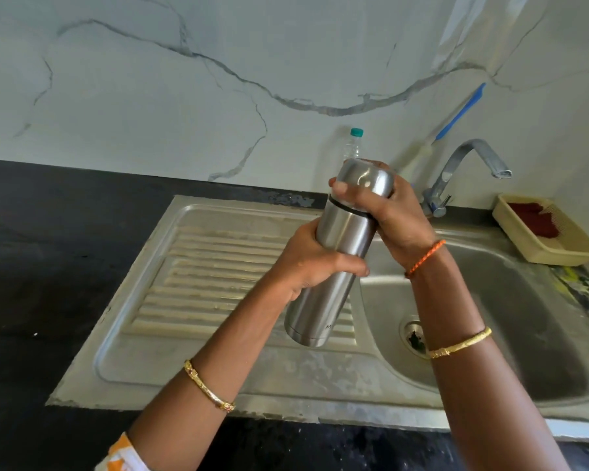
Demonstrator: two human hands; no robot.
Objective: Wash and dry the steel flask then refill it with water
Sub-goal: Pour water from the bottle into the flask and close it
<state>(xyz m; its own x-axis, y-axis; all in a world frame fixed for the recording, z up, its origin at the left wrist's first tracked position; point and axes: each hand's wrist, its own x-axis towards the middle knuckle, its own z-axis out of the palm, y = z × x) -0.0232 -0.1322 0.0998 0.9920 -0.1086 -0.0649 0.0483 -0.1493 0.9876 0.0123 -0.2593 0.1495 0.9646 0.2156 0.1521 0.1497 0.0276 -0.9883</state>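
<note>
Fingers of left hand [315,263] wrap steel flask [334,263] mid-body; right hand [385,212] clasps its cap [366,180].

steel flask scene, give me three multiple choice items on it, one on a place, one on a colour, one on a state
1. Where does the tray sit?
A. right of the tap, at the sink corner
B. on the draining board
C. in the basin

2. What colour is the plastic bottle cap?
A. red
B. green
C. white

3. How is the steel flask held?
A. lying in the basin
B. standing alone on the counter
C. both hands grip it, cap on

Answers:
1. A, it rests beside the wall, past the tap.
2. B, the cap above the flask is teal green.
3. C, the left hand grips the body and the right hand grips the cap.
</note>
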